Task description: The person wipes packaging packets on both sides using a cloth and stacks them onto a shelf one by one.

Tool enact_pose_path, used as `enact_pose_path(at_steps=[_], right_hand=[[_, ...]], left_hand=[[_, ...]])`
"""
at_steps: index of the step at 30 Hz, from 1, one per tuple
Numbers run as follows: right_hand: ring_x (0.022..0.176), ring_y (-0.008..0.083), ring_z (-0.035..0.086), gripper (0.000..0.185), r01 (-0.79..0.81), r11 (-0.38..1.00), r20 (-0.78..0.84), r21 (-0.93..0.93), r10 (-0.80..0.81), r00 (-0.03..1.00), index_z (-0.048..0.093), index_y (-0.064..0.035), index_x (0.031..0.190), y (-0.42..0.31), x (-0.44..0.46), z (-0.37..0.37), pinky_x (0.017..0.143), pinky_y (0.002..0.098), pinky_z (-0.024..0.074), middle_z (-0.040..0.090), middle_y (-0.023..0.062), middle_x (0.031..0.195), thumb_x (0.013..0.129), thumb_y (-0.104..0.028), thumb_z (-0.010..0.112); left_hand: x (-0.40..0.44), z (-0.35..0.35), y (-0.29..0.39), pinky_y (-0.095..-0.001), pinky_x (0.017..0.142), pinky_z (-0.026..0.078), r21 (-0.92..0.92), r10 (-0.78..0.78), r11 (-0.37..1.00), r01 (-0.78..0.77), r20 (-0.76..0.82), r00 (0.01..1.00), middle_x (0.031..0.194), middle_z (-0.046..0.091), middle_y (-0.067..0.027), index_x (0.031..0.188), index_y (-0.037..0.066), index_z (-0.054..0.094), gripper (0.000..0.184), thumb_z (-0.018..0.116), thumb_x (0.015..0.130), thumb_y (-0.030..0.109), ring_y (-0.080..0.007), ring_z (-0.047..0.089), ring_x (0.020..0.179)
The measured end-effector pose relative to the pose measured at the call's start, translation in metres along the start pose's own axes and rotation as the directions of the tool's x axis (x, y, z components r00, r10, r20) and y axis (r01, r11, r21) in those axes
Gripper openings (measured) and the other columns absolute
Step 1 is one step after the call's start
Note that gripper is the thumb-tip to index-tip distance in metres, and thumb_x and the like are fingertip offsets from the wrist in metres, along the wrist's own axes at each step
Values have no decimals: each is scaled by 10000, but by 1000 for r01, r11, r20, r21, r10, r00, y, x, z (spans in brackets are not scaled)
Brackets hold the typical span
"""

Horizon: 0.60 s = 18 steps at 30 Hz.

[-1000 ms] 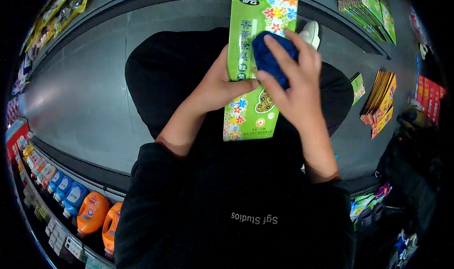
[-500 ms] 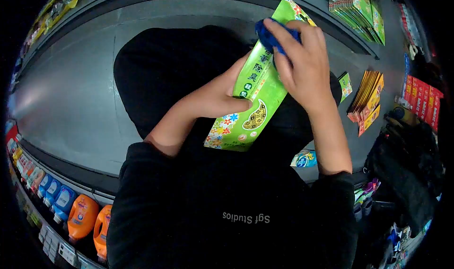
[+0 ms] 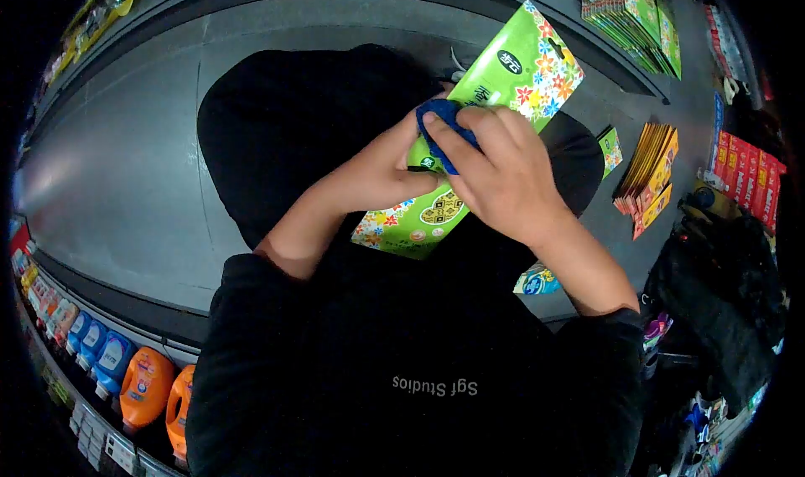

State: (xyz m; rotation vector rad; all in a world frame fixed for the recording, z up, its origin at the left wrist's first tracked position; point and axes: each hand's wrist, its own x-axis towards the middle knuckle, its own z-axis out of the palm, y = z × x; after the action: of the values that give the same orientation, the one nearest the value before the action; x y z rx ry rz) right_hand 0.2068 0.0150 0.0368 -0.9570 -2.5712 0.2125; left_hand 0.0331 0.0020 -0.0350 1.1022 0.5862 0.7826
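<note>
Tilted over my lap is a flat green packet (image 3: 513, 73) with a flower print and a patterned leaf shape near its lower end. My left hand (image 3: 377, 173) grips its left edge, thumb across the front and the other fingers hidden behind. My right hand (image 3: 511, 179) is closed on a dark blue cloth (image 3: 440, 123), which it presses against the packet's face around the middle. The cloth and fingers cover part of the packet's lettering.
On the grey floor to the right lie orange-yellow packets (image 3: 650, 171), a small green packet (image 3: 611, 148) and a blue packet (image 3: 537, 280). More green packets (image 3: 633, 24) stand upper right, near red boxes (image 3: 746, 179). Orange bottles (image 3: 147, 385) line a shelf lower left.
My right hand and the cloth have slid down the packet from its top end toward the middle. The packet has turned slightly, and its flowered top now shows. My left hand keeps its hold.
</note>
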Motion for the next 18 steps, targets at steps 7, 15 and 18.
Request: enact_pose_path(at_steps=[7,15,18], right_hand=[[808,281,550,371,-66,990,-36,-121,62,997,637,-96,1078,8,9,-8,671,390,471,549,94,872,709,-132,635],[826,260,540,410,-67,987,-95,-147,53,994,646,-131,1088,9,7,-4,665,364,456,545,81,901,679,-164,659],[870,266,534,428,-51,998,47,42,49,998,640,-120,1087,-13,-8,3,713,355,459,551,90,956,664,-174,677]], left_hand=[[1,-1,-1,-336,990,401,100,42,994,-35,-74,996,1265,491,-110,1359,-4,326,660,636,776,-23,-174,480,1179],[-1,-1,-7,-339,901,461,113,3,994,8,-100,995,1104,595,-98,1266,-4,426,506,643,810,30,-184,562,1070],[-4,-5,-5,-343,885,465,379,87,923,-69,-32,996,1104,603,-94,1206,0,493,418,658,827,58,-185,575,1039]])
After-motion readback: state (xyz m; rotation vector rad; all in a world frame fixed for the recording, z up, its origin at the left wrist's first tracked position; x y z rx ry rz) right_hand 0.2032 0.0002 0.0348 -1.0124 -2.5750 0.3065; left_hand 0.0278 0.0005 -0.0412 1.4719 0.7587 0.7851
